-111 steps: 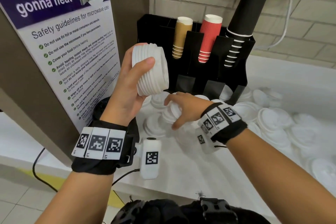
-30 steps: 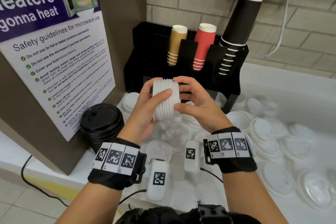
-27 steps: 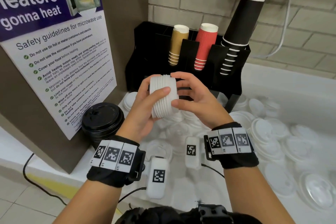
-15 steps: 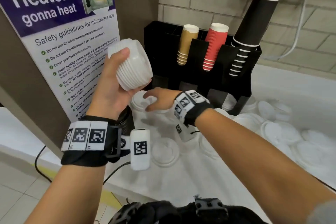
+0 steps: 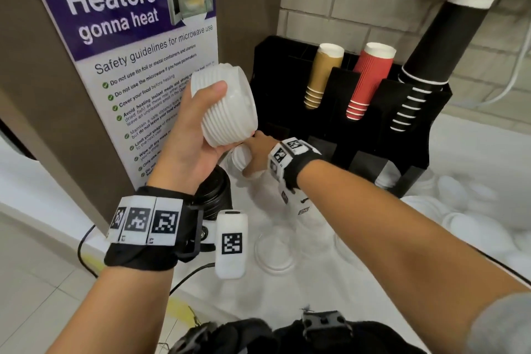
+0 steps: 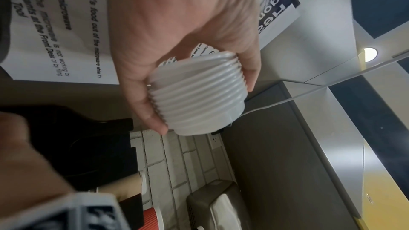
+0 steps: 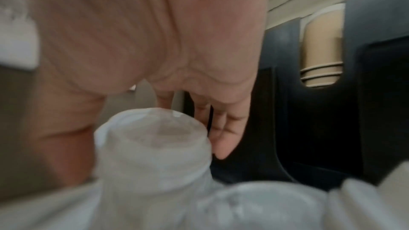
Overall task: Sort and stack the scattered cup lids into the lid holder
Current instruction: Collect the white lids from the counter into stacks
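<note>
Moved: right hand [image 5: 255, 152] has left the stack [image 5: 227, 106] and dropped to a small lid pile [image 7: 152, 139] on the counter [image 5: 287, 296].
Hands: left hand [image 5: 186, 135] clamps the stack, raised beside the holder [image 5: 339, 135]; right hand's fingers [image 7: 223, 128] curl round the pile.
Meaning: gathering continues, nothing slotted yet.

The ribbed lid stack [image 5: 228, 108] was white, the cup holder [image 5: 339, 129] black, its cups tan [image 5: 323, 77], ridged red [image 5: 369, 80] and black with white rings [image 5: 425, 66], the poster [image 5: 138, 37] purple over white, and the counter [image 5: 287, 290] white.
</note>
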A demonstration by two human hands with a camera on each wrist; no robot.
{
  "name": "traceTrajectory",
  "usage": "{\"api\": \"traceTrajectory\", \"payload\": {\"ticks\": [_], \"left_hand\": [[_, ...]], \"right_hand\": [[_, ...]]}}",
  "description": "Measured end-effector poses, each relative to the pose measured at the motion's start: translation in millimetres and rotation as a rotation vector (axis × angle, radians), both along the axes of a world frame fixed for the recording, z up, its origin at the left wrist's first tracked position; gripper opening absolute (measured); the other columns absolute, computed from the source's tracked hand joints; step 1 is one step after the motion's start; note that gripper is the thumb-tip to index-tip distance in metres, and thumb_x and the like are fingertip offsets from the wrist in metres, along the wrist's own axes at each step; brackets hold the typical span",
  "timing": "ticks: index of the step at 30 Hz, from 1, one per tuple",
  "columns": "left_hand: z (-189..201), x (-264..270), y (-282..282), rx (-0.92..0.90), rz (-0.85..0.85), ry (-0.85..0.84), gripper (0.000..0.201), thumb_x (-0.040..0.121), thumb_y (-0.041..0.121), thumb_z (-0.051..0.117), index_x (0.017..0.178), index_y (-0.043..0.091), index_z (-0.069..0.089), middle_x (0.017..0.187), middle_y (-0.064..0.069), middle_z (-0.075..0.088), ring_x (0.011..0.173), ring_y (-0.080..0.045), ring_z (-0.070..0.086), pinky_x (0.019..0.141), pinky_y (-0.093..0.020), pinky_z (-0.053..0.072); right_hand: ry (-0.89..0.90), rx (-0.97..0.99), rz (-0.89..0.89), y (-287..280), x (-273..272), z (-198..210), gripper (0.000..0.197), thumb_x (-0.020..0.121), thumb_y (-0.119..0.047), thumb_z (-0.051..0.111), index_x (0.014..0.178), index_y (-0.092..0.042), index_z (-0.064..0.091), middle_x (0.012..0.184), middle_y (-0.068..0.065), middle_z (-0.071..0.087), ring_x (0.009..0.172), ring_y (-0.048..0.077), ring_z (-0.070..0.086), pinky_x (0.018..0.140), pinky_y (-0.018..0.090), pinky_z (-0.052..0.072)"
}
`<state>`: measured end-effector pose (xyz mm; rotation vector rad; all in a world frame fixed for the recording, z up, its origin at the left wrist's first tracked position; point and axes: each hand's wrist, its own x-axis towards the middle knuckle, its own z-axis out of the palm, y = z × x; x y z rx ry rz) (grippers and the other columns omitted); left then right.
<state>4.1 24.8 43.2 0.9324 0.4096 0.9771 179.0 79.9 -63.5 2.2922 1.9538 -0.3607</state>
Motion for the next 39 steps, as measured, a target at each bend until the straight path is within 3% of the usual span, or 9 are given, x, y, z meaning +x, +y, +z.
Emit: {"api": "traceTrajectory", "payload": {"ticks": [5,10,19,23,25,31,35,37,39], "left_hand": [[-0.2,2.3,0.4,0.008,0.006,0.016,0.086,0.06,0.04,0.072,0.139,0.018,0.046,0.116,-0.003,0.063,0.102,-0.019,0.067,0.074,-0.041,0.057],[-1.3,6.1,0.4,-0.008,-0.013,0.013,0.08,0.059,0.038,0.074,0.133,0.021,0.049,0.112,-0.002,0.065,0.096,-0.018,0.068,0.075,-0.043,0.057],[-1.3,1.6,-0.5,-0.005,0.005,0.031,0.087,0.06,0.04,0.073,0.14,0.017,0.045,0.111,-0.002,0.066,0.096,-0.019,0.068,0.076,-0.041,0.056],[-1.6,-1.5,-0.9,-0.004,0.022,0.043,0.091,0.06,0.04,0.073,0.142,0.015,0.043,0.115,-0.005,0.062,0.099,-0.022,0.065,0.076,-0.043,0.055],[-1.9,-2.2,-1.5,0.0,0.022,0.042,0.089,0.06,0.04,0.073,0.142,0.016,0.044,0.115,-0.005,0.063,0.1,-0.022,0.066,0.076,-0.044,0.055],[-0.4,-3.2,-0.3,-0.001,0.019,0.042,0.085,0.06,0.039,0.073,0.138,0.018,0.048,0.113,-0.003,0.064,0.1,-0.021,0.066,0.076,-0.042,0.056],[1.1,-2.4,-0.8,0.005,0.023,0.035,0.087,0.059,0.038,0.074,0.139,0.017,0.046,0.116,-0.004,0.063,0.103,-0.023,0.066,0.079,-0.045,0.056],[1.9,-0.6,-2.2,0.014,0.02,0.039,0.09,0.06,0.038,0.074,0.142,0.016,0.043,0.121,-0.007,0.061,0.11,-0.028,0.064,0.086,-0.05,0.054],[1.9,0.8,-3.8,0.027,0.023,0.059,0.091,0.06,0.038,0.074,0.142,0.014,0.043,0.12,-0.008,0.061,0.109,-0.026,0.065,0.079,-0.046,0.057]], "right_hand": [[0.021,-0.264,0.06,-17.6,19.4,28.0,0.119,0.034,-0.071,0.077,0.138,-0.044,0.025,0.136,0.001,0.049,0.118,0.023,0.053,0.101,0.037,0.045],[-0.054,-0.098,0.071,-6.0,7.5,8.8,0.096,0.073,-0.061,0.069,0.151,-0.03,0.023,0.154,0.008,0.026,0.139,0.03,0.03,0.113,0.045,0.03],[-0.099,-0.167,0.037,28.3,-20.0,-28.7,0.076,0.086,-0.045,0.063,0.146,-0.014,0.029,0.148,0.013,0.034,0.13,0.035,0.043,0.104,0.047,0.041],[-0.147,-0.116,0.073,32.7,-17.0,-37.0,0.119,0.061,-0.064,0.076,0.151,-0.019,0.011,0.153,0.014,0.023,0.135,0.038,0.035,0.105,0.051,0.039],[-0.149,-0.093,0.096,31.8,-15.0,-42.4,0.121,0.053,-0.07,0.074,0.149,-0.025,0.016,0.149,0.014,0.03,0.13,0.038,0.041,0.1,0.051,0.043],[-0.033,-0.033,0.13,30.3,-19.1,-30.9,0.108,0.055,-0.056,0.083,0.144,-0.015,0.035,0.142,0.011,0.045,0.128,0.032,0.045,0.104,0.045,0.041],[0.192,0.04,0.073,19.8,-13.6,7.5,0.082,0.073,-0.043,0.078,0.139,-0.009,0.044,0.139,0.015,0.047,0.128,0.033,0.045,0.105,0.041,0.038],[0.32,0.16,0.025,6.7,-9.4,30.9,0.085,0.069,-0.041,0.08,0.138,-0.01,0.041,0.131,0.012,0.051,0.119,0.028,0.051,0.1,0.04,0.045],[0.558,0.282,-0.056,-10.0,0.0,48.9,0.081,0.065,-0.035,0.085,0.128,-0.01,0.041,0.119,0.008,0.055,0.107,0.019,0.056,0.091,0.038,0.052]]}}
